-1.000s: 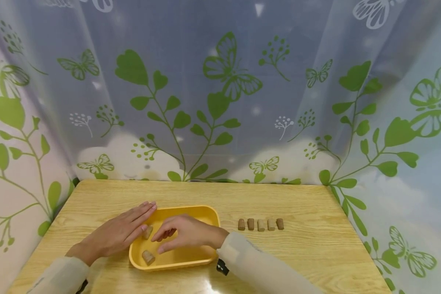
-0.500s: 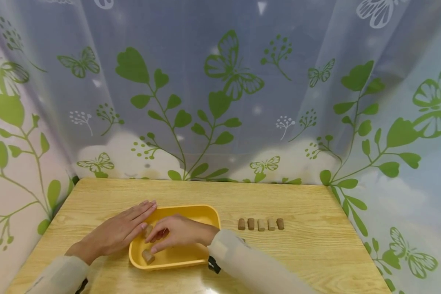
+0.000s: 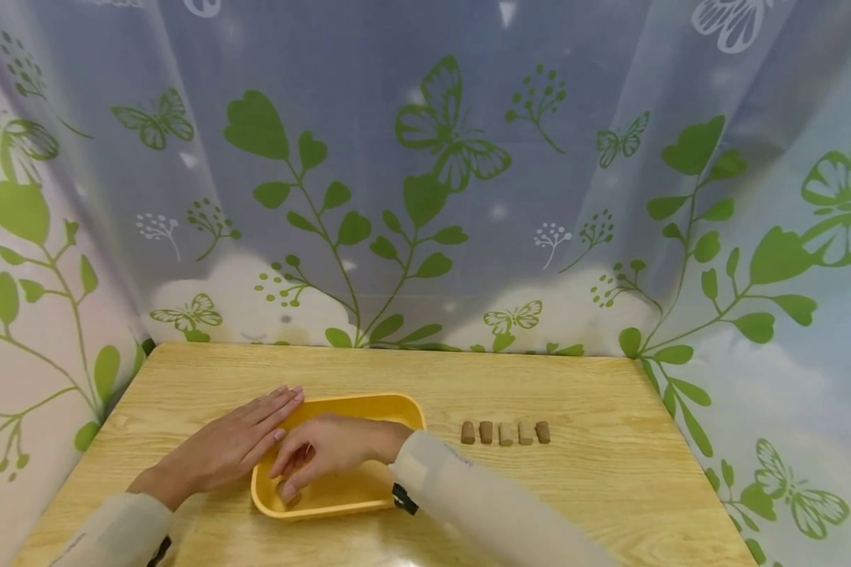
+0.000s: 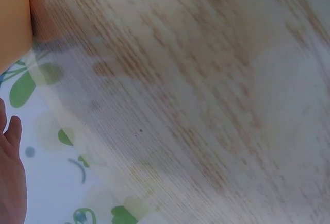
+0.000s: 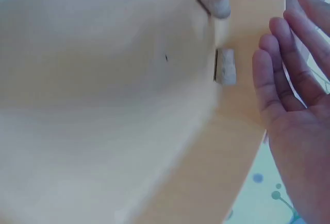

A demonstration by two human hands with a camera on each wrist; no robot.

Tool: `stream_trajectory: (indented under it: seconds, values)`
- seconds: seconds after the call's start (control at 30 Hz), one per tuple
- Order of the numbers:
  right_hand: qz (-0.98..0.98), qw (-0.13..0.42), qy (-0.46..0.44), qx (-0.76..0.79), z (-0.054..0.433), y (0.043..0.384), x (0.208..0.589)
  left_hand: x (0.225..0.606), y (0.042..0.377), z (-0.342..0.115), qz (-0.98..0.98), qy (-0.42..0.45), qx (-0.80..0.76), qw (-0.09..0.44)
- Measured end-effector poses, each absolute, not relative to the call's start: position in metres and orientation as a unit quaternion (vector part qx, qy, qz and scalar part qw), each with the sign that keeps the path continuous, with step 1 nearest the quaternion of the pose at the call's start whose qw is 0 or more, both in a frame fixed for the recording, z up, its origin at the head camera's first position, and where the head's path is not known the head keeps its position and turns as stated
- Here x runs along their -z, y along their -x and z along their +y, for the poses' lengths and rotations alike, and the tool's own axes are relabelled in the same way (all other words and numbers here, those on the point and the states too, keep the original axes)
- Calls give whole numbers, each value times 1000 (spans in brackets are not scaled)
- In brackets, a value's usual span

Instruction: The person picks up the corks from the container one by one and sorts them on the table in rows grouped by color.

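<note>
At the left end of a yellow tray (image 3: 340, 510), my right hand (image 3: 326, 450) reaches in with curled fingers. Thumb and fingertips pinch a short tapered cork (image 3: 284, 492), partly covered by the thumb. Another cork, at the tray's far left corner, is hidden by the hands in the head view. Seen from the right wrist, one cork (image 5: 214, 0) leans tilted and a second cork (image 5: 225, 66) lies near the tray wall; the thumb is outside that view. My left hand (image 3: 220, 450) rests with straight fingers along the tray's left rim.
Right of the tray, several corks (image 3: 506, 434) stand in a neat row on the wood-grain table (image 3: 574, 488). A patterned curtain (image 3: 411, 236) with green leaves and butterflies rises behind the table and along both sides.
My right hand has moved left and down inside the tray, and its thumb and fingers have closed about the near cork. The left hand has stayed on the rim.
</note>
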State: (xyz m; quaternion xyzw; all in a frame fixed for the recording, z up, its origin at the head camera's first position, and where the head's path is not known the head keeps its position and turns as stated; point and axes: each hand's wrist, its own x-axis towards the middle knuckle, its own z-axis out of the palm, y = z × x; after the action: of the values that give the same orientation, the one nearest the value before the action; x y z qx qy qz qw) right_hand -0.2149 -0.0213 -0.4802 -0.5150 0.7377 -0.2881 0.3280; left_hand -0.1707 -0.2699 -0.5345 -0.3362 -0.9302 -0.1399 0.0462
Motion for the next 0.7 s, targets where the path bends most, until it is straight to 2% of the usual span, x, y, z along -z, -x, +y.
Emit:
stream_trajectory:
  seconds: [0.43, 0.7]
  values:
    - [743, 334, 537, 217, -31, 232, 478, 536, 173, -272, -927, 346, 133, 59]
    - [743, 310, 573, 153, -34, 234, 489, 534, 177, -273, -930, 334, 152, 33]
